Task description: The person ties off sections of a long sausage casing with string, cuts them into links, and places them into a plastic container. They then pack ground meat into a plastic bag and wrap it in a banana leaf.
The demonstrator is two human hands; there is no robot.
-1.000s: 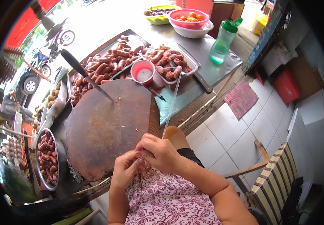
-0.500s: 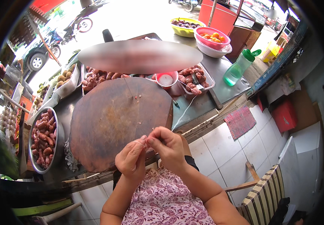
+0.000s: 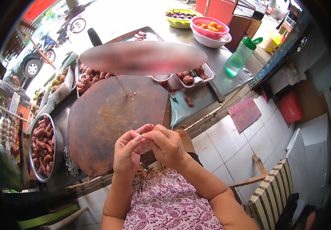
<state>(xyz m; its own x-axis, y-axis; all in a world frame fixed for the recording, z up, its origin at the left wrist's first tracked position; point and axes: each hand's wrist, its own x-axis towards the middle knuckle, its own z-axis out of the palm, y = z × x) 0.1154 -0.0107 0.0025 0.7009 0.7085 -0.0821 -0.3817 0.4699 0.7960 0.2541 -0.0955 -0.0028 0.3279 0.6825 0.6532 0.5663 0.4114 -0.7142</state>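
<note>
Nearest, above a purple-patterned garment (image 3: 173,201), the two hands meet fingertip to fingertip. The left hand (image 3: 129,147) pinches a thin white string (image 3: 175,115) between thumb and fingers; the right hand (image 3: 164,143) closes its fingertips on it too, though whether anything else is caught there cannot be told. The string trails past the right hand toward the surface (image 3: 230,82). The step looks like fine fingertip work on the string; the next move seems to call for a firm pinch and enough slack.

Just beyond is a round wooden chopping block (image 3: 115,122), a knife (image 3: 94,37) standing in it. To its left, a metal bowl (image 3: 61,153) holds reddish sausages (image 3: 43,149); to its right lies a small dark meat piece (image 3: 188,101).

Farther back, a clear plastic container (image 3: 212,71) holds more meat, partly hidden by a blurred patch. Behind stand a green bottle (image 3: 236,61) and a pink bowl (image 3: 226,33) of orange fruit.
</note>
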